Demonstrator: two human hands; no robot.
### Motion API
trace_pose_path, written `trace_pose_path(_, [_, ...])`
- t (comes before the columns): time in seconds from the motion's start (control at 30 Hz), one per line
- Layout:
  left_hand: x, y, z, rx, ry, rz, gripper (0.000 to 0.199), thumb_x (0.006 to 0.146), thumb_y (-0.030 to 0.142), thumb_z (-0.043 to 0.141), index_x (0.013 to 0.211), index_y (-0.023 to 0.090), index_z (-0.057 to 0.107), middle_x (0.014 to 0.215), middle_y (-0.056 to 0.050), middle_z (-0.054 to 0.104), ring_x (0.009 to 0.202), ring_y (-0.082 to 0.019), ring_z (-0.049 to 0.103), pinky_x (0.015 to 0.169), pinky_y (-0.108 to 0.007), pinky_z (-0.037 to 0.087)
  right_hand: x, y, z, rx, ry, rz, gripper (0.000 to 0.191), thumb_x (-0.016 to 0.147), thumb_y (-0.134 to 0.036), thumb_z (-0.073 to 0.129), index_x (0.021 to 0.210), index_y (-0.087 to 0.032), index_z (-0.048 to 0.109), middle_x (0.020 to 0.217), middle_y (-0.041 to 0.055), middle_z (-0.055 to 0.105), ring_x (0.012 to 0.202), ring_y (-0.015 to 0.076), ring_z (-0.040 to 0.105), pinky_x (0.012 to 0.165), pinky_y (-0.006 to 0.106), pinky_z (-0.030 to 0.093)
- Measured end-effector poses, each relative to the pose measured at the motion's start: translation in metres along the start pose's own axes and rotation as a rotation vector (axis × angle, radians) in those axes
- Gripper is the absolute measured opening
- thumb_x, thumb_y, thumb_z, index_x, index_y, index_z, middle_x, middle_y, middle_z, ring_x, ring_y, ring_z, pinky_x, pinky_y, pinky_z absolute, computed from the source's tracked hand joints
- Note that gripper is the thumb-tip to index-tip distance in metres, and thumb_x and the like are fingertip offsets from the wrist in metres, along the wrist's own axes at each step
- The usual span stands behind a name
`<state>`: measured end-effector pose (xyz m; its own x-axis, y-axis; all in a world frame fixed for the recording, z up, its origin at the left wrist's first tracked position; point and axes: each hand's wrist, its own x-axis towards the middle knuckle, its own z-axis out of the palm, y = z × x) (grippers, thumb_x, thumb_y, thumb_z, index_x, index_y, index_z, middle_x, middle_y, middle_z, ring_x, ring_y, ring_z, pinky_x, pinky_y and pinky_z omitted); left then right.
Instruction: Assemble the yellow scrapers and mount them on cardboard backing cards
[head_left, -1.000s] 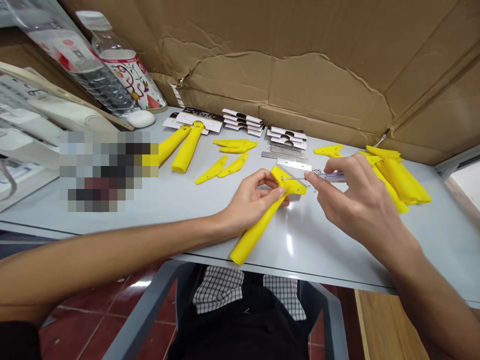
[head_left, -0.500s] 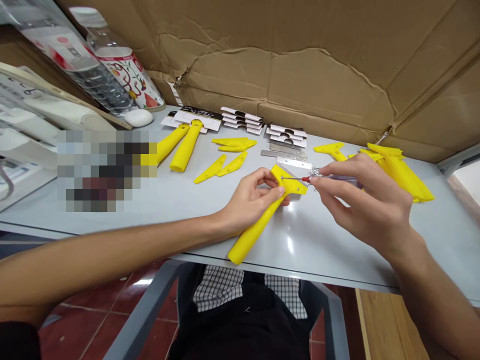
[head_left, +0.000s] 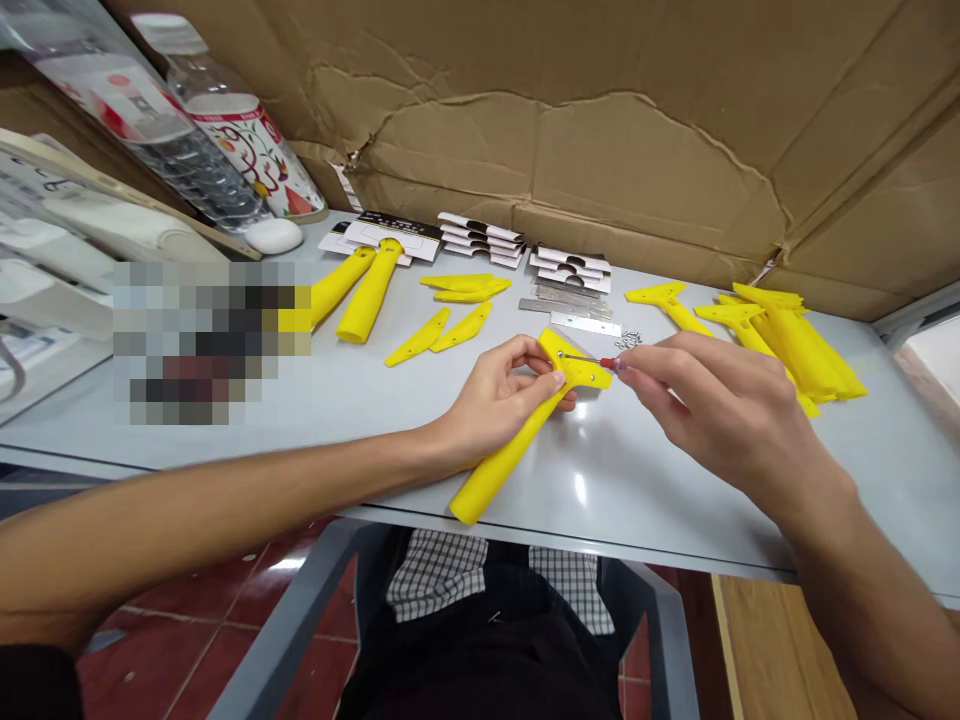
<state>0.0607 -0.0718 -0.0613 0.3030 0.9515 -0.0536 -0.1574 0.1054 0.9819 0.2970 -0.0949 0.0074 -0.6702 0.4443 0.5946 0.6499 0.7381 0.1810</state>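
Near the table's front edge, my left hand grips a yellow scraper just below its wide head, thumb on top. The scraper's handle slants down to the left, and two screws show in its head. My right hand is closed round a screwdriver with a red collar; its thin shaft points left and the tip meets the left screw. Small screws lie in a pile just behind the screwdriver. Metal blades are stacked behind the scraper head.
Yellow blade covers and two yellow handles lie to the left, more yellow scrapers to the right. Folded cards stand at the back before a cardboard wall. Bottles are at the left rear.
The fingers of my right hand have drawn in lower round the screwdriver, uncovering yellow scrapers behind. The scraper and my left hand have hardly moved.
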Motion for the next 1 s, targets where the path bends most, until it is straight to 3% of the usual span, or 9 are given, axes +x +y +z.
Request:
trace_pose_path(0.1, [0.0,0.0,0.0,0.004,0.002,0.013,0.017,0.096,0.021,0.077,0.095,0.017,0.06,0.104,-0.005,0.074,0.085,-0.021,0.084,0.085,-0.036,0.07,0.001,0.0,0.004,0.12,0.068,-0.038,0.028,0.098,-0.001,0.071,0.116,-0.021,0.062,0.1,0.0053,0.077,0.089,0.0185,0.073,0.077,0.031,0.057])
trace_pose_path(0.2, [0.0,0.0,0.0,0.001,-0.002,0.015,0.017,0.096,0.021,0.077,0.096,0.017,0.06,0.105,-0.005,0.074,0.085,-0.021,0.085,0.085,-0.036,0.07,0.001,0.003,0.008,0.112,0.092,-0.021,0.022,0.101,-0.009,0.07,0.117,-0.022,0.063,0.103,0.0062,0.076,0.089,0.0187,0.072,0.079,0.031,0.057])
trace_pose_path(0.3, [-0.001,0.001,0.0,-0.002,0.002,0.009,0.017,0.096,0.02,0.076,0.096,0.016,0.06,0.108,-0.007,0.075,0.086,-0.021,0.085,0.085,-0.035,0.07,0.0,0.006,0.007,0.001,0.071,0.022,0.01,0.11,-0.025,0.061,0.117,-0.019,0.064,0.093,0.007,0.076,0.077,0.0197,0.07,0.068,0.033,0.053])
trace_pose_path(0.43, [0.0,0.002,0.0,0.015,-0.012,0.011,0.017,0.097,0.021,0.077,0.096,0.017,0.061,0.105,-0.007,0.076,0.084,-0.02,0.084,0.085,-0.034,0.07,-0.001,0.007,0.003,-0.122,0.007,0.132,0.02,0.114,-0.029,0.051,0.105,-0.019,0.066,0.067,-0.001,0.066,0.053,0.0164,0.057,0.052,0.033,0.038])
trace_pose_path(0.57, [0.0,0.0,-0.001,0.037,-0.001,0.01,0.018,0.097,0.022,0.077,0.097,0.017,0.06,0.107,-0.007,0.076,0.085,-0.021,0.085,0.085,-0.036,0.07,0.0,0.005,0.001,-0.02,0.011,0.058,0.005,0.108,-0.018,0.063,0.106,-0.021,0.065,0.086,0.0011,0.075,0.067,0.0146,0.066,0.059,0.03,0.043])
trace_pose_path(0.7, [0.0,0.0,-0.002,0.066,-0.019,0.011,0.018,0.097,0.024,0.077,0.098,0.018,0.061,0.103,-0.006,0.076,0.086,-0.022,0.085,0.088,-0.039,0.07,0.001,0.005,0.003,0.053,0.051,0.027,0.019,0.102,-0.012,0.066,0.116,-0.025,0.065,0.106,0.0054,0.076,0.086,0.0175,0.072,0.064,0.029,0.048])
trace_pose_path(0.77, [-0.001,0.001,-0.001,0.063,-0.015,0.016,0.018,0.097,0.025,0.077,0.097,0.018,0.06,0.104,-0.007,0.076,0.086,-0.022,0.084,0.088,-0.039,0.07,-0.001,0.007,0.004,0.048,0.043,0.044,0.016,0.104,-0.017,0.066,0.118,-0.025,0.065,0.107,0.0062,0.076,0.086,0.0183,0.073,0.065,0.03,0.049])
trace_pose_path(0.9, [-0.001,0.001,-0.002,0.054,-0.003,0.014,0.021,0.096,0.028,0.079,0.097,0.019,0.06,0.11,-0.009,0.076,0.086,-0.022,0.084,0.087,-0.039,0.071,-0.004,0.012,0.005,-0.071,0.05,0.11,0.017,0.112,-0.031,0.056,0.119,-0.021,0.067,0.082,0.0021,0.075,0.064,0.0165,0.065,0.058,0.032,0.041])
trace_pose_path(1.0, [0.0,-0.001,-0.003,0.046,-0.009,0.011,0.023,0.096,0.029,0.081,0.096,0.02,0.06,0.109,-0.009,0.077,0.086,-0.023,0.085,0.086,-0.038,0.07,-0.005,0.014,0.004,-0.121,0.057,0.139,0.019,0.113,-0.029,0.051,0.112,-0.02,0.067,0.064,-0.0033,0.065,0.05,0.0145,0.054,0.053,0.032,0.034])
